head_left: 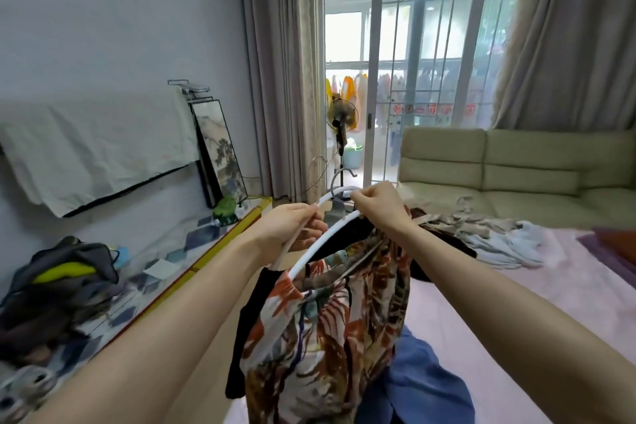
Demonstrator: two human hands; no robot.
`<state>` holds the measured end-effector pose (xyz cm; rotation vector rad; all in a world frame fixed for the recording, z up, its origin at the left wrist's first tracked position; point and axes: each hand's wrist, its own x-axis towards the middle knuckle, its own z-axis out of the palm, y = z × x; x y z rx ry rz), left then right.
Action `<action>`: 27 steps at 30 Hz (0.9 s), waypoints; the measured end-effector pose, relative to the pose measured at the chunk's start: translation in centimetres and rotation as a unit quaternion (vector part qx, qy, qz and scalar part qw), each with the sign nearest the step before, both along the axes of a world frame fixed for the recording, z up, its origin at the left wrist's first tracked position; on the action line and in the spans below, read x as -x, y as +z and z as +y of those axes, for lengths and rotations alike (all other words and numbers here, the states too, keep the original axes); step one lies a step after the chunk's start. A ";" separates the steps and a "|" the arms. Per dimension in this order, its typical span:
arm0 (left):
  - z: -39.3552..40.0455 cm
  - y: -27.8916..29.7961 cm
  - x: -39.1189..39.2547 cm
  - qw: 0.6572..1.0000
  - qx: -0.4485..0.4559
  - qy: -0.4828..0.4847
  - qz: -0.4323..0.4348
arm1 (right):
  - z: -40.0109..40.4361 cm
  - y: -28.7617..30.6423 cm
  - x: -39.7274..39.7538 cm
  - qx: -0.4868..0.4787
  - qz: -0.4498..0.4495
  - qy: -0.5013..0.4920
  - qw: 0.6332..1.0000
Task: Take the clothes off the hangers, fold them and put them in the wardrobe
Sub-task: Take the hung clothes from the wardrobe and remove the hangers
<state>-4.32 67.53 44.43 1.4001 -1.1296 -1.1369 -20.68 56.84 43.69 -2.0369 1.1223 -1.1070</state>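
Now my left hand and right hand both grip one white hanger; one patterned garment hangs below them.

A lived-in home living room; a pale green sofa stands before curtained sliding glass doors; laundry hangs on the balcony beyond; a standing fan, a leaning framed painting.
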 end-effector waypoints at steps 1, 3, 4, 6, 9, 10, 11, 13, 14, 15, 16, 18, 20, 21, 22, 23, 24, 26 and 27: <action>0.2 -0.2 -0.2 1.000 0.006 0.007 -0.015 | 0.0 0.0 -0.4 -0.001 -0.001 -0.001 1.000; 0.4 -0.9 -0.7 0.998 0.008 0.009 -0.055 | 0.1 0.0 -1.1 -0.006 -0.003 -0.001 1.000; 0.5 -1.2 -0.9 0.999 -0.001 0.003 -0.052 | 0.1 -0.1 -1.5 -0.005 -0.005 0.000 1.000; 0.8 -1.7 -0.9 1.000 -0.024 -0.014 0.006 | 0.2 -0.5 -2.4 -0.012 -0.002 0.004 1.000; 1.0 -2.0 -0.4 0.998 -0.048 0.017 0.029 | 0.3 -1.2 -3.6 0.000 -0.007 0.004 1.000; 0.9 -2.4 -0.6 0.997 -0.056 0.029 0.035 | 0.4 -1.5 -3.9 0.008 -0.009 0.008 1.000; 0.8 -2.8 -0.9 0.997 -0.062 0.042 0.034 | 0.5 -1.9 -4.2 0.018 -0.004 0.014 1.000; 0.5 -4.0 -1.9 0.994 -0.067 0.090 0.002 | 1.0 -3.1 -4.6 0.032 0.040 0.028 0.998; 0.6 -4.4 -2.3 0.991 -0.061 0.119 -0.019 | 1.2 -3.7 -4.8 0.033 0.065 0.040 0.997; 0.6 -5.0 -2.5 0.988 -0.055 0.140 -0.035 | 1.5 -4.7 -4.9 0.025 0.085 0.059 0.994; 0.6 -5.5 -2.8 0.984 -0.049 0.165 -0.044 | 1.7 -5.5 -5.2 0.011 0.096 0.079 0.992; 0.1 -6.6 -3.4 0.971 -0.038 0.233 -0.043 | 2.2 -6.9 -5.5 -0.031 0.113 0.097 0.988; -0.5 -7.4 -4.2 0.942 -0.027 0.334 -0.014 | 2.8 -8.0 -5.8 -0.099 0.127 0.108 0.981; -0.9 -8.3 -4.9 0.924 -0.026 0.381 -0.007 | 3.1 -9.0 -6.1 -0.126 0.141 0.113 0.975; -1.2 -8.5 -5.3 0.907 -0.027 0.421 -0.019 | 3.4 -9.6 -6.3 -0.143 0.146 0.115 0.972; -1.2 -8.8 -5.5 0.893 -0.029 0.447 -0.043 | 3.6 -10.4 -6.4 -0.156 0.147 0.118 0.970; -0.8 -8.7 -5.5 0.882 -0.027 0.466 -0.071 | 3.8 -11.1 -6.5 -0.166 0.140 0.125 0.968; -0.3 -8.3 -5.9 0.861 0.009 0.496 -0.111 | 3.6 -12.1 -6.7 -0.171 0.133 0.126 0.968; -0.2 -8.3 -6.8 0.854 0.024 0.505 -0.124 | 3.5 -12.5 -7.1 -0.171 0.126 0.132 0.968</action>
